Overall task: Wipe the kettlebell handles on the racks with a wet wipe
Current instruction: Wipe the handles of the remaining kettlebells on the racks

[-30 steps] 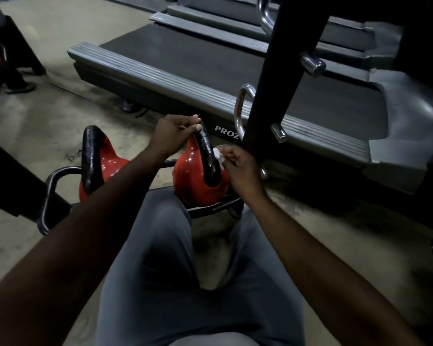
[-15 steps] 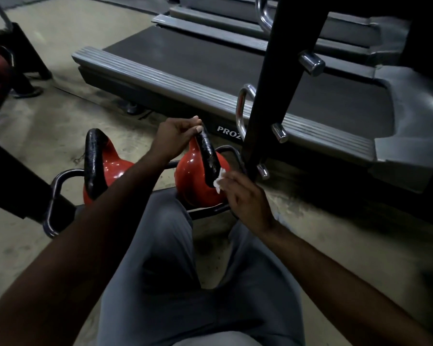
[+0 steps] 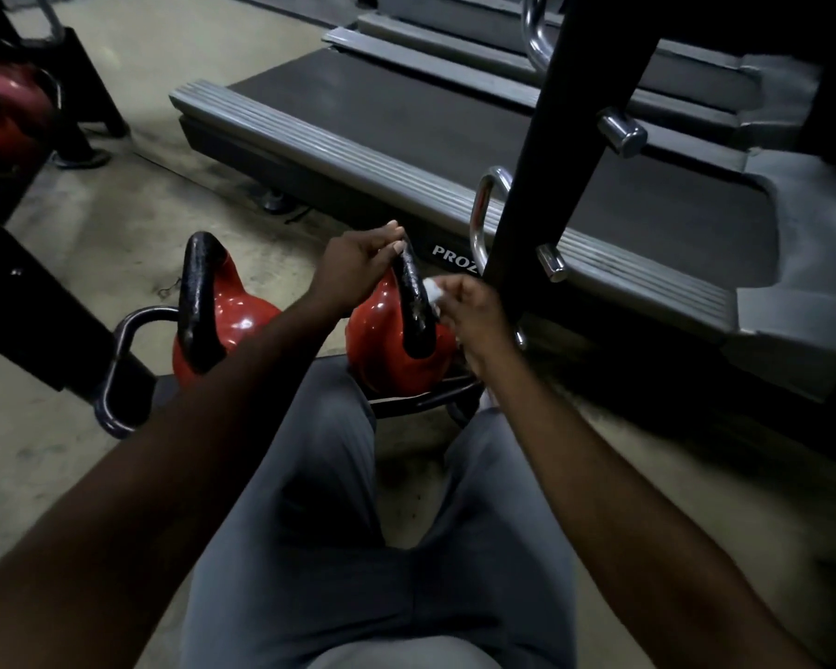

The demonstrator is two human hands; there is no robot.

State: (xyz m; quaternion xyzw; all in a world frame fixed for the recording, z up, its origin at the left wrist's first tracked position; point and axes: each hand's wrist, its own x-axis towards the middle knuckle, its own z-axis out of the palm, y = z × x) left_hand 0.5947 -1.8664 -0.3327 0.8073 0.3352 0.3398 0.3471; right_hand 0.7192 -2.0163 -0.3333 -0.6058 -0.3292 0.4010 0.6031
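Two red kettlebells with black handles sit on a low black rack rail (image 3: 126, 350). My left hand (image 3: 358, 268) grips the top of the right kettlebell's handle (image 3: 413, 301); its red body (image 3: 382, 350) shows below. My right hand (image 3: 474, 316) pinches a white wet wipe (image 3: 430, 289) against the right side of that handle. The left kettlebell (image 3: 232, 325) stands untouched, its handle (image 3: 199, 292) upright.
A black rack upright (image 3: 561, 152) with chrome pegs rises just right of my right hand. Treadmill decks (image 3: 406, 152) lie behind. Another red weight (image 3: 1, 113) sits at far left. My grey-trousered legs (image 3: 358, 523) fill the foreground on the concrete floor.
My right hand slid the wipe down the handle's right side and has come back up toward its upper part. My left hand kept its grip on the handle top.
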